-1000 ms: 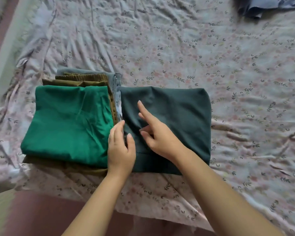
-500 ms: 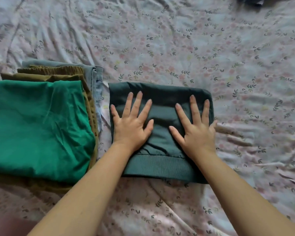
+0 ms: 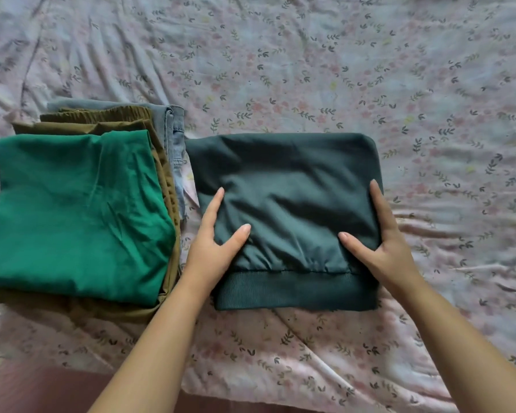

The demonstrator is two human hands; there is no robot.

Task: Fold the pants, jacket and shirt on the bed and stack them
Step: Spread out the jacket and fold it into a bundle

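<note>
Jacket folded on the bed, held at both sides

Jacket (image 3: pixel 286 186), dark green and folded into a neat rectangle, lies flat on the bed (image 3: pixel 310 70), near its front edge and right of middle in the view. Its ribbed hem (image 3: pixel 295 290) runs along the side nearest the person.

Both hands are grasping the jacket, one at each side. The left hand (image 3: pixel 212 248) clasps the left edge, with its thumb (image 3: pixel 239 234) laid on top of the cloth and its forefinger stretched along the side. The right hand (image 3: pixel 382 245) clasps the right edge in the same way, thumb (image 3: pixel 352 241) on top and forefinger pointing up along the side. The remaining fingers of each hand are out of sight, so I cannot tell how far they reach beneath the jacket.

Just beside the jacket, on its left, stands a pile of folded clothes. A bright green shirt (image 3: pixel 72 210) is on top, olive-brown pants (image 3: pixel 102 117) lie under it and show at the far and right edges, and blue jeans (image 3: pixel 173 129) sit at the bottom, peeping out at the far right corner. The jeans nearly touch the jacket's left edge.

The bed is covered with a creased pale pink sheet printed with small leaves and flowers. A strip of reddish floor (image 3: pixel 42 391) shows at the lower left.
</note>
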